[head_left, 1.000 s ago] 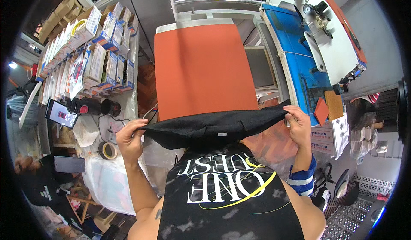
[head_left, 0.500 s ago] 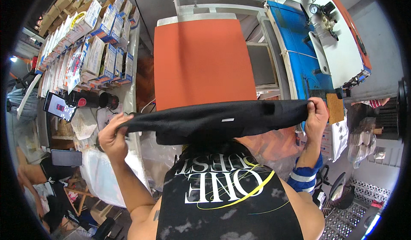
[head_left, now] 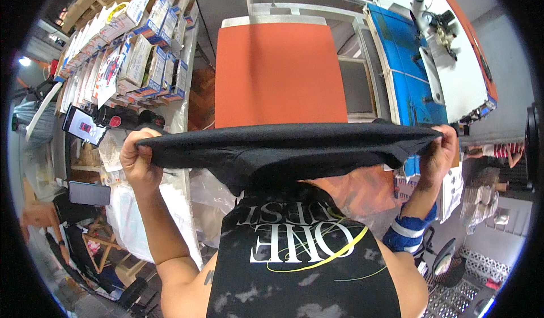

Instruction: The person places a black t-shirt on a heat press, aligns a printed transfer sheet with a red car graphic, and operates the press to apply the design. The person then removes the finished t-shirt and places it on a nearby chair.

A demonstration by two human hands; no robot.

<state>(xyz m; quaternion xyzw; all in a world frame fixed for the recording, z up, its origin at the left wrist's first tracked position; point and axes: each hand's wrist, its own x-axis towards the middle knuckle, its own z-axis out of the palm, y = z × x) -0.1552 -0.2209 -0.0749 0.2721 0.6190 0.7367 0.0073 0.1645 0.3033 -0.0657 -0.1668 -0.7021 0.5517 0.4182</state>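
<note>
I saw the left fingers and right fingers hold black cloth stretched wide near an orange board.

One wide fisheye view looks from the wearer's head — steeply downward and forward — with the shirt close below the lens. The left hand and right hand sit farther out at mid-height, the orange board beyond them at upper centre. Edges bend toward a dark rounded border, where details are perhaps too blurred to trust.
</note>
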